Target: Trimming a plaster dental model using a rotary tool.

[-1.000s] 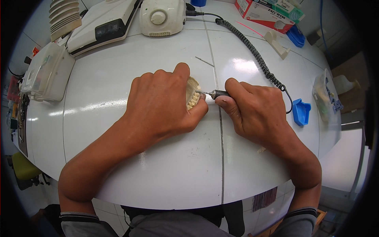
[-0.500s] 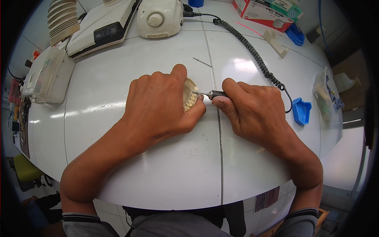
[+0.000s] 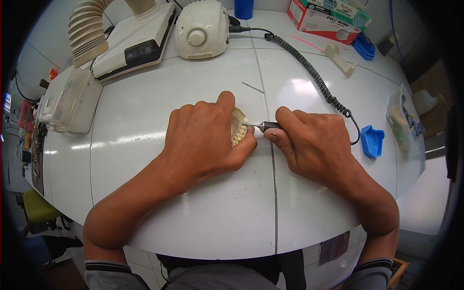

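Observation:
My left hand (image 3: 203, 135) is wrapped round a cream-coloured dental cast (image 3: 238, 126) with a curved row of teeth. Its palm and fingers cover much of the cast, and the thumb lies along the near side. My right hand (image 3: 314, 137) grips a dark rotary handpiece (image 3: 268, 126) like a pen. The handpiece's thin bur points left and reaches the teeth on the cast; whether it touches them I cannot tell for sure. Both hands are close together over the white tiled table (image 3: 232, 208).
A white control box (image 3: 202, 31) with a knob stands at the back, joined to a coiled black cord (image 3: 309, 65). A thin metal rod (image 3: 253, 87) lies beyond the hands. At right are a blue tray (image 3: 372, 141) and a clear bin (image 3: 400, 113); at left, a lidded plastic box (image 3: 70, 104).
The whole view has shifted, so the table and everything on it appear slightly lower and further right. Both hands keep their hold on the cast and the handpiece, with little relative movement.

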`<action>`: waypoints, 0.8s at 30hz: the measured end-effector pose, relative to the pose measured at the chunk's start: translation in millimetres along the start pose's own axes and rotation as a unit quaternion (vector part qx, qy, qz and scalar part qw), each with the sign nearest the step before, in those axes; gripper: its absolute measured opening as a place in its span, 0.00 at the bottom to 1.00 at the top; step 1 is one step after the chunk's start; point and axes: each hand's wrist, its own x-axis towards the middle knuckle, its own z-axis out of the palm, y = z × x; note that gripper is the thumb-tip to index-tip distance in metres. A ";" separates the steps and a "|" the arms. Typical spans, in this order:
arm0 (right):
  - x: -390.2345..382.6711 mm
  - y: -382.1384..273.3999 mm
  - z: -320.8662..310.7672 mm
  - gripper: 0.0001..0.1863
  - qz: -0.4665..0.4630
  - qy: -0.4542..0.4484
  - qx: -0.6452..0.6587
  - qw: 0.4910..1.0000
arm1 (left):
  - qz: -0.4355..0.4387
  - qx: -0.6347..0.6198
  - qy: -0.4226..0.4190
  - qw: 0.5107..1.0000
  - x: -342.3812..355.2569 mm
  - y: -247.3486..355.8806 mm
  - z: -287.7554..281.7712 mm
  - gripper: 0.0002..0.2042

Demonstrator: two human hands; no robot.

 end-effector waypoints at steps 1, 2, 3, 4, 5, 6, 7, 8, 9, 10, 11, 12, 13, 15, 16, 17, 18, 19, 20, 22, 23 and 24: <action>-0.3 -0.2 0.2 0.22 0.000 0.004 -0.002 1.000 | -0.001 -0.006 -0.001 1.000 -0.1 -0.2 -1.0 0.21; -1.4 -0.7 0.7 0.22 0.002 0.005 -0.002 1.000 | -0.002 -0.012 -0.002 1.000 -0.3 -0.3 -1.8 0.21; -2.0 -0.4 0.9 0.22 0.005 0.008 0.006 1.000 | 0.002 -0.011 0.001 1.000 0.5 -0.4 -2.4 0.21; -2.5 -0.1 0.8 0.22 0.007 0.010 0.013 1.000 | -0.004 -0.014 -0.008 1.000 0.3 -0.2 -2.7 0.21; -2.8 0.3 0.2 0.22 0.008 0.013 0.010 1.000 | -0.010 -0.017 -0.016 1.000 0.3 0.0 -2.8 0.21; -3.4 0.3 -0.4 0.22 0.010 0.012 0.015 1.000 | -0.007 -0.016 -0.014 1.000 0.0 0.0 -2.4 0.21; -3.9 0.1 -0.8 0.22 0.011 0.010 0.020 1.000 | -0.006 -0.017 -0.010 1.000 -0.2 -0.3 -1.6 0.21; -4.3 -0.3 -0.6 0.22 0.012 0.013 0.018 1.000 | -0.005 -0.019 -0.006 1.000 -0.3 -0.5 -1.2 0.21; -4.0 -0.3 1.1 0.22 0.011 0.010 0.018 1.000 | -0.004 -0.018 -0.003 1.000 -0.5 -1.0 -0.9 0.21; -3.6 -0.3 1.8 0.22 0.011 0.006 0.018 1.000 | -0.006 -0.016 -0.008 1.000 -0.5 -1.6 -0.7 0.21; -3.1 -0.1 1.6 0.22 0.010 0.009 0.017 1.000 | -0.009 -0.015 -0.012 1.000 -0.1 -1.7 -0.9 0.21; -3.1 -0.8 0.6 0.22 0.014 0.000 0.016 1.000 | -0.008 -0.014 -0.011 1.000 0.0 -1.1 -2.0 0.21; -3.1 -1.5 -0.2 0.22 0.019 -0.008 0.015 1.000 | -0.011 -0.012 -0.016 1.000 0.2 -0.5 -2.9 0.21; -4.0 -1.8 1.4 0.22 0.013 0.004 0.011 1.000 | -0.013 -0.010 -0.019 1.000 0.4 0.1 -3.5 0.21; -4.1 -1.6 2.3 0.22 0.007 0.015 0.009 1.000 | -0.012 -0.010 -0.015 1.000 0.3 -0.3 -2.3 0.21; -4.0 -1.4 2.4 0.22 0.008 0.016 0.007 1.000 | -0.010 -0.009 -0.011 1.000 0.4 -0.8 -1.3 0.21; -3.9 -1.5 2.5 0.22 0.008 0.012 0.006 1.000 | -0.010 -0.009 -0.010 1.000 0.1 -1.1 -0.9 0.21; -3.9 -1.7 2.2 0.22 0.009 0.007 0.004 1.000 | -0.007 -0.012 -0.008 1.000 -0.2 -1.6 -0.5 0.21; -3.7 -2.1 1.3 0.22 0.010 0.007 0.004 1.000 | -0.004 -0.014 -0.005 1.000 -0.2 -1.6 -0.5 0.21; -2.7 -2.5 1.6 0.22 0.011 0.006 0.002 1.000 | -0.009 -0.015 -0.011 1.000 -0.2 -1.4 -1.2 0.21; -2.4 -2.4 2.2 0.22 0.012 0.005 0.003 1.000 | -0.014 -0.016 -0.016 1.000 -0.1 -1.3 -1.6 0.21; -2.3 -2.4 2.1 0.22 0.009 0.009 0.005 1.000 | -0.014 -0.016 -0.016 1.000 0.1 -0.6 -2.1 0.21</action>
